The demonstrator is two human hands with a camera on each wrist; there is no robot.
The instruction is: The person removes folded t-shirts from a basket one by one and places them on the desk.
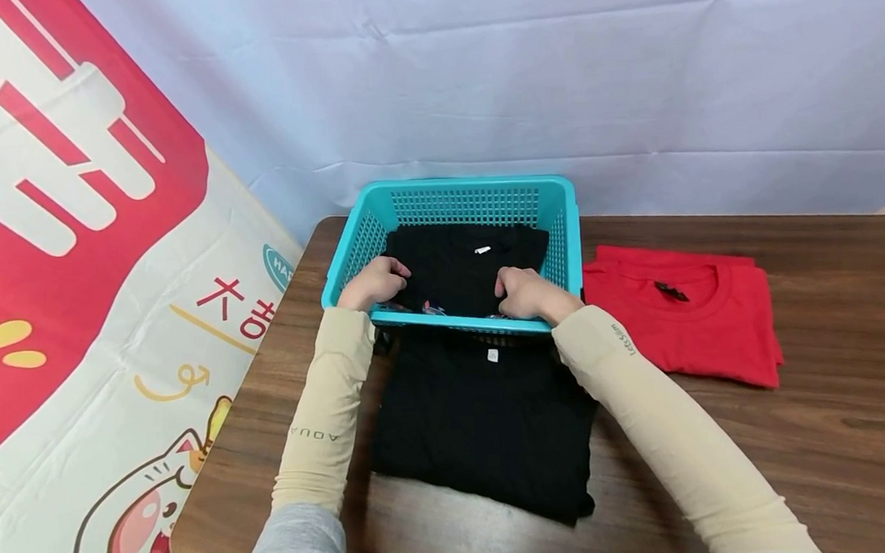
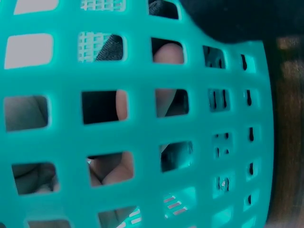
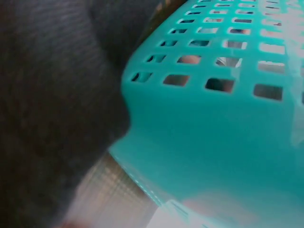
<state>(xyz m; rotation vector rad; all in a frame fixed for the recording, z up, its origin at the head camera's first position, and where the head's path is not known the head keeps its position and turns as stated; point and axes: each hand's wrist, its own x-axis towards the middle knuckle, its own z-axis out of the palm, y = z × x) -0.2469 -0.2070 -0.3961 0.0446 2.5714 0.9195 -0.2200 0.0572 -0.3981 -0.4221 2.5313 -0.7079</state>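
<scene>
A folded black T-shirt [image 1: 457,271] with a small white neck label lies inside a turquoise plastic basket [image 1: 475,183]. Both hands reach over the basket's near rim. At the shirt's near left corner, my left hand [image 1: 375,283] grips the fabric with curled fingers, parts of which show through the basket's holes in the left wrist view. My right hand [image 1: 524,293] grips the near right part of the same shirt, its fingertips partly hidden. In the right wrist view the basket wall [image 3: 209,123] covers most of that hand, and dark cloth fills the left side.
A second folded black T-shirt [image 1: 488,429] lies on the wooden table [image 1: 842,314] in front of the basket, under the forearms. Right of the basket is a folded red T-shirt [image 1: 688,322]. A pale cloth [image 1: 591,93] hangs behind; a printed banner [image 1: 53,288] stands at left.
</scene>
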